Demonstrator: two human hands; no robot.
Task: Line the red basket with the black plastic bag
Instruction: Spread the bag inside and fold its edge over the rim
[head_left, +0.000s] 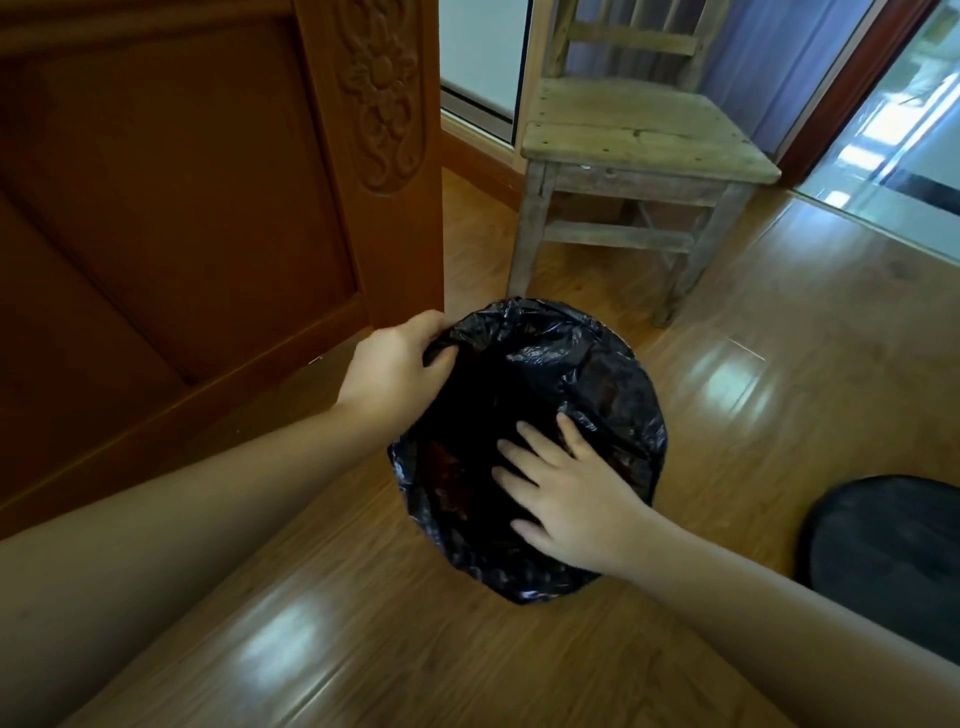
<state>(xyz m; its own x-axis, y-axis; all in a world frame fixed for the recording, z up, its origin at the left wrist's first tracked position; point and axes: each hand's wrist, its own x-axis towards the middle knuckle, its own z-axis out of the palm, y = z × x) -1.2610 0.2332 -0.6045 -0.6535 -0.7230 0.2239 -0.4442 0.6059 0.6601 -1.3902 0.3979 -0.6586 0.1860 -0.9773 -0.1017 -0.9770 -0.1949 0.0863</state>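
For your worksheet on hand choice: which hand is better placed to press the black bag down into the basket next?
Right, probably. The right hand lies spread and flat inside the black bag, over the opening, while the left hand pinches the bag at its far left edge.

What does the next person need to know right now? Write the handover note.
Left hand: pinching the black plastic bag at the far-left rim.
Right hand: open, fingers spread, pressing the bag down inside.
Red basket: on the wooden floor in front of the wooden chair, wrapped all round; red shows faintly through the plastic.
Done: bag draped over the rim.
Left: push the bag to the bottom, smooth the rim.
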